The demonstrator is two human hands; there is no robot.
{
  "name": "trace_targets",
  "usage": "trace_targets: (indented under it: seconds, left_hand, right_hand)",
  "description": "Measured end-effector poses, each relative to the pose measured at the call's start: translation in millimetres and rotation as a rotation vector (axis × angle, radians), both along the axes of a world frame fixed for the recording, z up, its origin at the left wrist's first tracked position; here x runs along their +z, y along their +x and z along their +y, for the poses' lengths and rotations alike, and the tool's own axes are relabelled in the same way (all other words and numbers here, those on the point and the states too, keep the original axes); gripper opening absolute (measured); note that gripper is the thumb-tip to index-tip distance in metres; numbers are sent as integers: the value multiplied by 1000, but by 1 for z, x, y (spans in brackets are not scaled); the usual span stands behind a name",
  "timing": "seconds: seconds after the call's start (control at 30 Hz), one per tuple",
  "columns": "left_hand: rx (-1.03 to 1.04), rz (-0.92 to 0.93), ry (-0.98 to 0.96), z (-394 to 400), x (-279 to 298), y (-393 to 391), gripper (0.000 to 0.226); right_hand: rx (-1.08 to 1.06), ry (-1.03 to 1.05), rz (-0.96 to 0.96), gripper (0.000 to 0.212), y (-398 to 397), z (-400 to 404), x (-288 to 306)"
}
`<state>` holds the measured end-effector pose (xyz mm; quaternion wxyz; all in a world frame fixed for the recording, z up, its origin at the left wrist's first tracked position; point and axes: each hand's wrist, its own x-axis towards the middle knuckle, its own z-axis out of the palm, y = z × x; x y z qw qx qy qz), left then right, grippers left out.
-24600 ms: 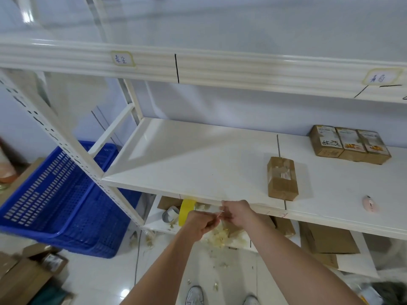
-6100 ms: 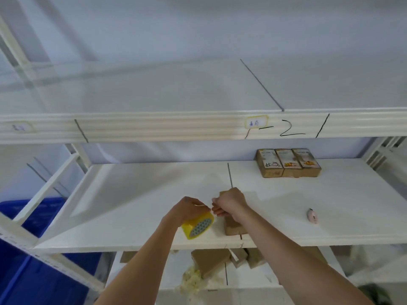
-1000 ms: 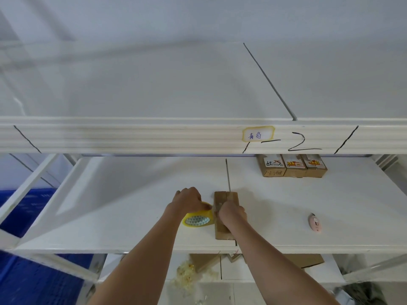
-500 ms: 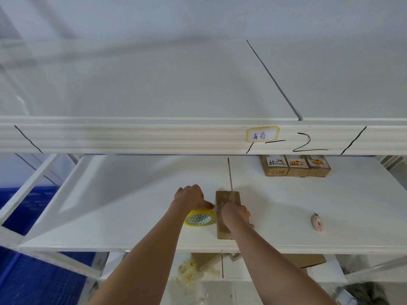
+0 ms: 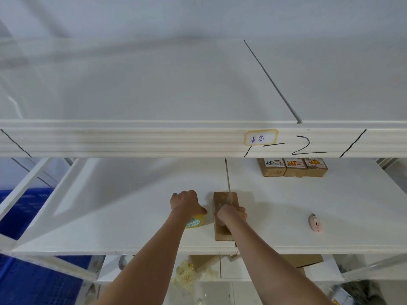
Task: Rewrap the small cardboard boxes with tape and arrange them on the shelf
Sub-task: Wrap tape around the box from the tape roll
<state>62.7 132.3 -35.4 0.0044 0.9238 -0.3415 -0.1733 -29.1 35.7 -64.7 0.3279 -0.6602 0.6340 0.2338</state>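
Since half a second ago, slid a little left along the shelf [image 5: 123,216]: left hand [image 5: 186,203] with the tape [image 5: 195,221], now clear of the box [image 5: 224,216] with a strip of white shelf between them. Right hand [image 5: 231,214] still planted on the box, farther over its top than before.

Left hand: fingers curled down over the yellow roll, gripping it, roll mostly hidden under the palm and resting on the shelf. Right hand: fingers bent over the middle of the box, seemingly gripping its right edge, though knuckles hide the fingertips. Whether a strip of tape runs between roll and box: cannot tell.

Box lying flat, long side running near to far, close to the near edge, straddling the dark seam in the shelf. Far right, against the back: a row of three boxes [image 5: 293,167] side by side, touching, labels up. Right of the hands, well apart: a small pink cutter [image 5: 315,223]. On the beam above: a yellow-edged label [image 5: 261,138] with handwriting, and a black "2" beside it. Far left, lower down: a blue crate [image 5: 26,282].
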Motion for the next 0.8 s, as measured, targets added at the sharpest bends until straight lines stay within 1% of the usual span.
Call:
trace_targets:
  seconds: [0.1, 0.17, 0.23, 0.27, 0.47, 0.6, 0.73, 0.8]
  left_hand:
    - [26, 15, 4, -3, -1, -1, 60]
    - [51, 25, 5, -4, -1, -2, 61]
    - [63, 31, 7, -4, 0, -2, 62]
    - [64, 35, 6, -4, 0, -2, 61]
    - [63, 36, 22, -4, 0, -3, 59]
    - [43, 34, 31, -6, 2, -3, 62]
    - [37, 83, 11, -2, 6, 5, 70]
    - [20, 130, 8, 2, 7, 10, 71]
  right_hand:
    - [-8, 3, 43, 108, 0, 0, 1]
    - [50, -26, 78, 120, -8, 5, 7]
    - [75, -23, 54, 137, -13, 12, 13]
    - [72, -26, 32, 140, -14, 15, 15]
    - [73, -58, -3, 133, -15, 16, 16]
    - [67, -71, -30, 128, -16, 11, 14]
    - [98, -96, -42, 128, -15, 9, 8]
    - [111, -110, -42, 123, -15, 6, 3]
